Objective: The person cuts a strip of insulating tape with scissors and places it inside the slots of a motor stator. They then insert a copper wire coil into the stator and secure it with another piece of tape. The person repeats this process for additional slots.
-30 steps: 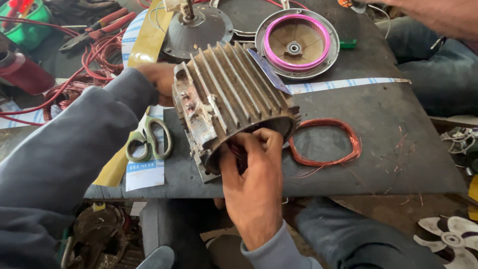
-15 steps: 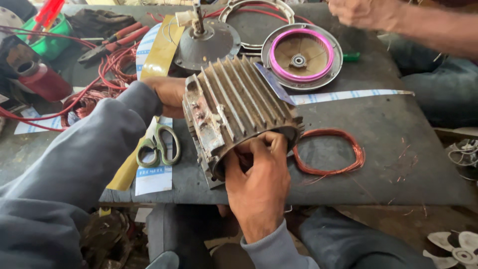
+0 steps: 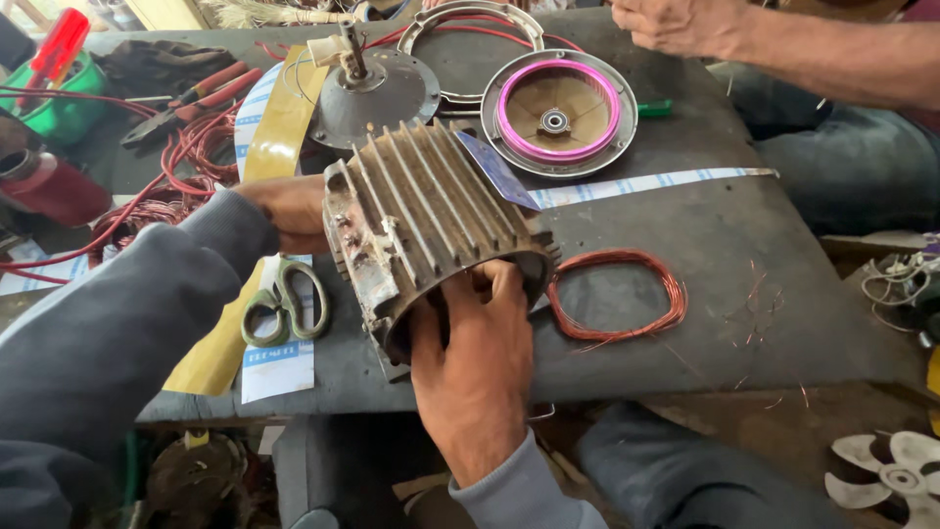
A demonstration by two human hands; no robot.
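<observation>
At the near edge of the desk (image 3: 685,372), the finned metal motor housing (image 3: 431,216) is kept tilted on its side. The right hand (image 3: 480,362) is curled over its open mouth, with fingertips tucked inside. The left hand (image 3: 289,211) is closed around its far end. If the heavy housing were let roll, the fingers could be pinched or scraped on the sharp rim. Just right of it, the copper wire coil (image 3: 612,294) could be squashed. Scissors (image 3: 284,299) lie left. Farther back, a round cover with a pink ring (image 3: 558,113) sits, and another person's hand (image 3: 676,24) is seen at the far edge.

scissors (image 3: 284,299) left, copper coil (image 3: 615,294) right
</observation>
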